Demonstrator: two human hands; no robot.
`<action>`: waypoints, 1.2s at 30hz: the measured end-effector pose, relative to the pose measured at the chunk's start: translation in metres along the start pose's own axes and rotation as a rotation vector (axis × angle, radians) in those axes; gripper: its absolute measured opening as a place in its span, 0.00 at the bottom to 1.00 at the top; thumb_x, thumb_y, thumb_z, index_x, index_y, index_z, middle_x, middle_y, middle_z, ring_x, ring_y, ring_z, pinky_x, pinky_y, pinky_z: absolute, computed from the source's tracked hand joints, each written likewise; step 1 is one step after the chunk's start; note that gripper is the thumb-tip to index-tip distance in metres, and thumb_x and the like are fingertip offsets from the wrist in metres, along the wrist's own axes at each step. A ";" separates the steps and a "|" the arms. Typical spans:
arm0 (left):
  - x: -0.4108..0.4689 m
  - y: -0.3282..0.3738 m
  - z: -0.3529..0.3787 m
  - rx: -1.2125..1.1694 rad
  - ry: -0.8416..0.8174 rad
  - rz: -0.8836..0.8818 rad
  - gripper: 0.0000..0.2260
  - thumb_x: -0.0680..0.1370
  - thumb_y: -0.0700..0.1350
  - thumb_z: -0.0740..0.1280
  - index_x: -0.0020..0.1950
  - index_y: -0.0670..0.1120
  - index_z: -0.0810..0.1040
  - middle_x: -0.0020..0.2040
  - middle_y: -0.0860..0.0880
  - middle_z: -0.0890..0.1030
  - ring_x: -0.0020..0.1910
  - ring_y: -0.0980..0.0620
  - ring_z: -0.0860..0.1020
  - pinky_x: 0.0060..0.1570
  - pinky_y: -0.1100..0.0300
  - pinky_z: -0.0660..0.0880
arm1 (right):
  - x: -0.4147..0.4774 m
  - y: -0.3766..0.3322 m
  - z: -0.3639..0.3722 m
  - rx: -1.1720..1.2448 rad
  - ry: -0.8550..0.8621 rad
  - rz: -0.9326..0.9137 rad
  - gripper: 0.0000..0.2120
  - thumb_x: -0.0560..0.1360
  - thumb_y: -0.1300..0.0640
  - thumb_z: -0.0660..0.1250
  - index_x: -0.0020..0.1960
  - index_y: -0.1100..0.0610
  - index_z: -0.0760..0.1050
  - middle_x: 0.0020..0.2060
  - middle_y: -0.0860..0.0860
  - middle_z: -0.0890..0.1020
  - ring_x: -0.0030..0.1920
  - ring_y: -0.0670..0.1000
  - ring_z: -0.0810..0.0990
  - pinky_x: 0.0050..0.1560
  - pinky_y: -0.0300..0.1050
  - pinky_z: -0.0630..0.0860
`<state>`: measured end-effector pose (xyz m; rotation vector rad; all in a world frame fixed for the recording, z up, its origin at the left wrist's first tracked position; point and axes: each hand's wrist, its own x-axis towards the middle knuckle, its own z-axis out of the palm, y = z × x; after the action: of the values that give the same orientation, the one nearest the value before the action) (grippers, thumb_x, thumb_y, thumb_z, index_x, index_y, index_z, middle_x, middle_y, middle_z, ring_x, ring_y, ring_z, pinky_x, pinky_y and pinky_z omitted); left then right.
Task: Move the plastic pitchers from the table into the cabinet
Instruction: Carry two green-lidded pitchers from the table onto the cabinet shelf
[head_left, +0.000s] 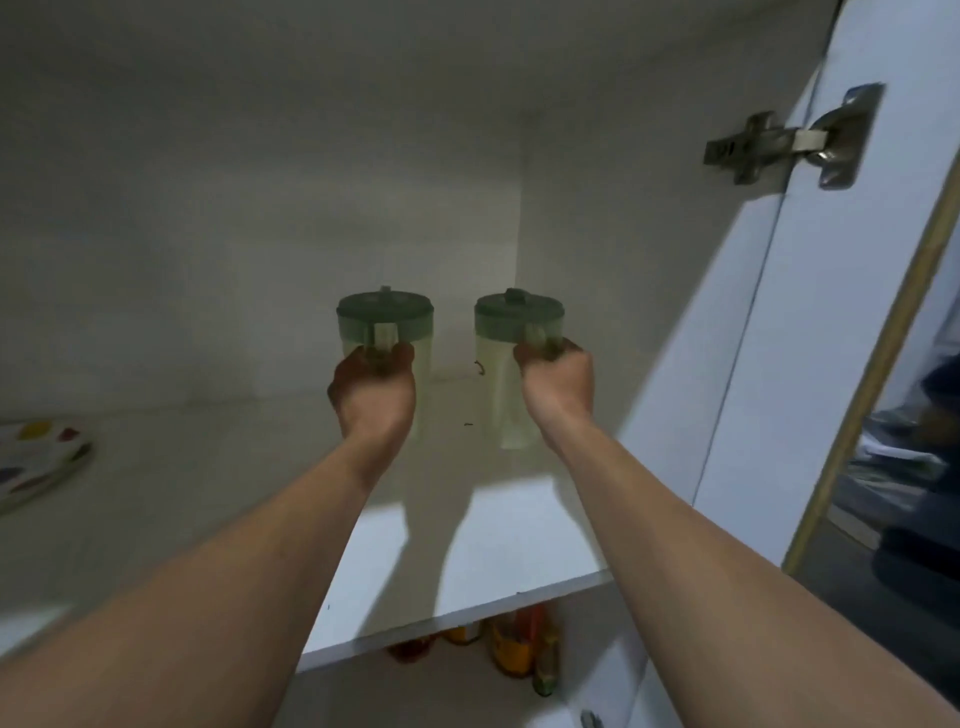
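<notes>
Two plastic pitchers are inside the cabinet, above the upper shelf (208, 493), standing upright and side by side with a gap between them. The left pitcher (385, 314) is held by the left grip (371, 387), fingers curled round its handle. The right pitcher (496, 400) is held the same way by the right grip (556, 376). Both handles face the person. Blur hides the bases, so I cannot tell whether they rest on the shelf or hang just above it.

Findings on risk, as judgement:

1. Early release. If either grip lets go before its base is seated, a tall lidded pitcher could rock and tip.
2. Snagged withdrawal. The fingers are threaded through the handles. A hasty pull back could drag a pitcher toward the front edge of the shelf, and a fall there would land among the bottles (519, 649) on the shelf below.
3. Mutual contact. The pitchers stand near each other, so a sideways nudge to one could knock the other.
4. Right-side clearance. The right pitcher sits near the inner corner of the cabinet, and the right forearm passes close to the open door (779, 364) with its hinge (789, 143). An elbow against the door could jolt the hold.

A patterned plate (36, 457) lies well apart at the left and poses little hazard. Small dark specks on the shelf between the pitchers cannot be identified.
</notes>
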<state>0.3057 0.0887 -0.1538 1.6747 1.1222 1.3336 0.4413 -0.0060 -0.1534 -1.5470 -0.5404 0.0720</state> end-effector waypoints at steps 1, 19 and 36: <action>0.008 -0.005 0.012 0.025 0.008 -0.008 0.14 0.79 0.52 0.63 0.47 0.42 0.80 0.42 0.45 0.77 0.41 0.44 0.75 0.42 0.58 0.67 | 0.012 0.009 0.006 -0.006 -0.005 0.007 0.09 0.75 0.58 0.67 0.36 0.52 0.74 0.29 0.48 0.74 0.28 0.48 0.70 0.30 0.41 0.64; 0.096 -0.067 0.150 -0.081 -0.031 -0.058 0.11 0.78 0.49 0.66 0.49 0.41 0.79 0.45 0.43 0.81 0.47 0.42 0.79 0.53 0.49 0.77 | 0.147 0.109 0.087 -0.027 -0.021 -0.014 0.06 0.74 0.58 0.70 0.41 0.54 0.73 0.31 0.47 0.74 0.32 0.47 0.72 0.35 0.41 0.67; 0.128 -0.075 0.172 0.051 -0.079 -0.078 0.15 0.77 0.51 0.66 0.54 0.40 0.76 0.45 0.47 0.77 0.44 0.46 0.75 0.44 0.57 0.69 | 0.173 0.109 0.101 -0.152 -0.090 0.022 0.11 0.76 0.54 0.70 0.54 0.59 0.76 0.43 0.51 0.79 0.43 0.52 0.77 0.37 0.40 0.70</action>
<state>0.4704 0.2335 -0.2131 1.6872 1.1716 1.1892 0.5878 0.1578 -0.2150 -1.7042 -0.6116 0.1208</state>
